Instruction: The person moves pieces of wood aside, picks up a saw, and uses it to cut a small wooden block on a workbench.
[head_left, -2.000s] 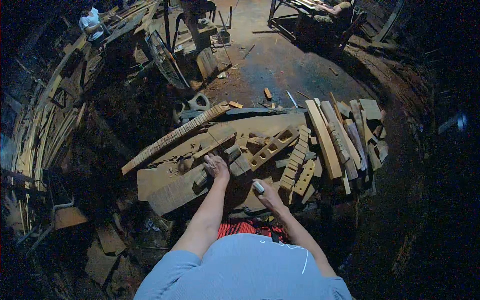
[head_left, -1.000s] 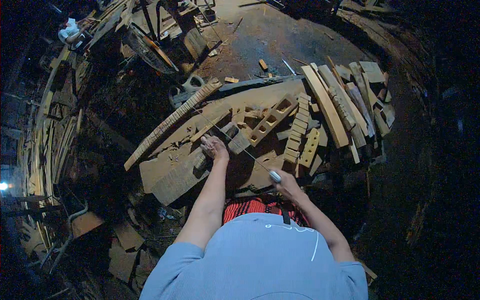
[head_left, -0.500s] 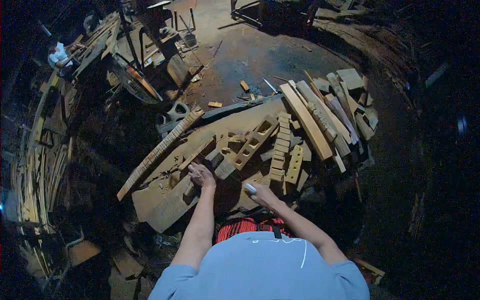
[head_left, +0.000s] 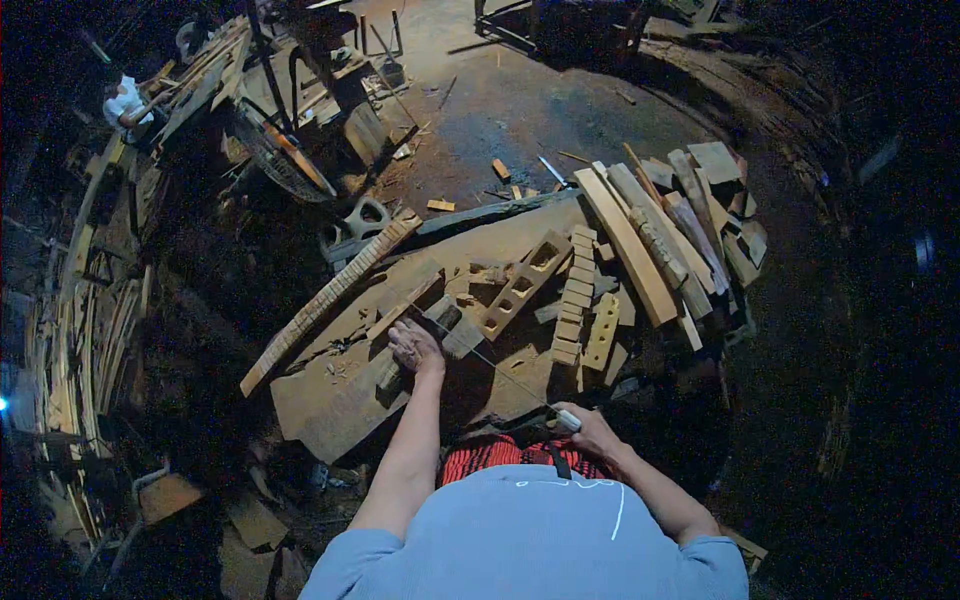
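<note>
My right hand [head_left: 594, 432] is closed around the white handle [head_left: 569, 420] of a thin, long tool, whose narrow shaft [head_left: 500, 368] runs up and left to the wood by my left hand. My left hand [head_left: 415, 347] presses on a narrow wooden piece [head_left: 405, 306] lying on the wide work board [head_left: 320, 415]; what its fingertips grip is partly hidden. Just right of it are small blocks [head_left: 461, 338]. Beyond them lies a wooden piece with square holes [head_left: 521, 288], then a row of small blocks [head_left: 574, 295] and a piece with round holes [head_left: 601, 331].
A long notched strip [head_left: 330, 300] lies along the board's left side. Planks [head_left: 630, 245] are stacked at its right. Behind the board, a blade [head_left: 552, 170] shows. A person in a white shirt [head_left: 124, 101] is at the far left, beside piled wood.
My right hand has moved down and right, toward my body, with the white handle; the thin shaft now shows. My left hand stays by the narrow piece. The whole view has shifted slightly.
</note>
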